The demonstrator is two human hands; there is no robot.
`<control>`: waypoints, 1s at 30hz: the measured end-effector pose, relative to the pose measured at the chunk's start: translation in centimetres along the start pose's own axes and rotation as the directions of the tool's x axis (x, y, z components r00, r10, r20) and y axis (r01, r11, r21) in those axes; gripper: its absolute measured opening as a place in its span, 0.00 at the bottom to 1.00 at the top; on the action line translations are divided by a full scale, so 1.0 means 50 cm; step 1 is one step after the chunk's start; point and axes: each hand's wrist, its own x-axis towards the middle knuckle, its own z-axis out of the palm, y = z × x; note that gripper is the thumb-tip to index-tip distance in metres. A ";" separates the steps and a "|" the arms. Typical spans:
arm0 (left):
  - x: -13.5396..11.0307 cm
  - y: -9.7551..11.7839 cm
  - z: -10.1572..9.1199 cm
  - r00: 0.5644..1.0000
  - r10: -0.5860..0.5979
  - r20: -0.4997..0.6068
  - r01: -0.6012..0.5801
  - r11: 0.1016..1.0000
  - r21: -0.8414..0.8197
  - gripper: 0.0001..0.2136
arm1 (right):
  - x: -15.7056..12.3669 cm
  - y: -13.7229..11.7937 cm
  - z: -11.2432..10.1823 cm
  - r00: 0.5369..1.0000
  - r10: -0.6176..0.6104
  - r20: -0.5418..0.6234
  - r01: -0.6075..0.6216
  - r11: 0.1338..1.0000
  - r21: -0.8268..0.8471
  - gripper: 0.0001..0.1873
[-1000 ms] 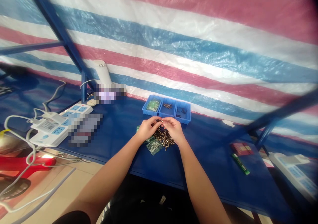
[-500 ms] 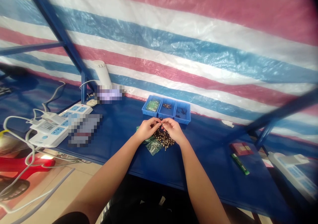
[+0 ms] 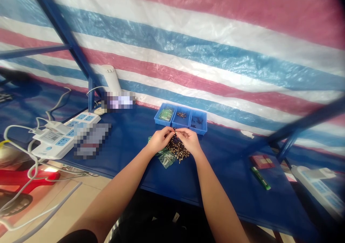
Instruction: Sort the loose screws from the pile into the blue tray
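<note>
My left hand (image 3: 161, 139) and my right hand (image 3: 188, 139) meet fingertip to fingertip, both closed in a pinch. A small metal piece (image 3: 175, 131) shows as a tiny glint between them; its exact kind is too small to tell. Directly beneath lies a loose pile of small brass-coloured metal parts (image 3: 180, 152), partly covered by my fingers. On the pile's left side are clear greenish plastic packets (image 3: 167, 159) with silvery pin-like pieces inside. Just beyond my hands stand three joined blue bins: the left bin (image 3: 159, 121) holds similar packets, the middle bin (image 3: 176, 122) brass-coloured parts, the right bin (image 3: 198, 129) small dark pieces.
Left on the blue table (image 3: 223, 171) are a white power strip (image 3: 60, 144) with cables and a blurred-out flat object (image 3: 93, 140). A white cylinder (image 3: 111, 79) stands behind. Rightward lie a green narrow box (image 3: 260, 178) and a red box (image 3: 262, 161). Striped sheeting hangs behind.
My fingers have shifted very slightly around the small metal piece, and my right hand's fingers look a little straighter. The pile and bins stay put.
</note>
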 end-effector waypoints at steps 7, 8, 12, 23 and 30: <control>0.000 0.002 0.001 0.999 0.025 -0.040 -0.021 0.995 0.096 0.13 | -0.001 0.003 0.001 1.000 0.025 -0.005 -0.025 1.000 0.000 0.16; 0.000 0.002 0.001 0.999 0.027 -0.039 -0.023 0.995 0.096 0.13 | 0.000 0.003 0.002 1.000 0.029 -0.007 -0.029 1.000 0.003 0.16; 0.000 0.003 0.000 1.000 0.018 -0.026 -0.015 0.994 0.105 0.14 | 0.001 0.006 0.007 1.000 0.031 -0.001 -0.031 0.999 0.029 0.15; -0.003 0.002 0.006 0.996 0.034 -0.080 -0.029 0.998 0.063 0.14 | 0.005 0.005 0.003 0.998 0.029 -0.055 -0.027 0.999 0.035 0.15; -0.003 0.003 0.002 0.997 0.036 -0.072 -0.026 0.991 0.128 0.13 | 0.002 0.003 0.012 1.000 0.005 -0.016 -0.004 0.998 0.059 0.16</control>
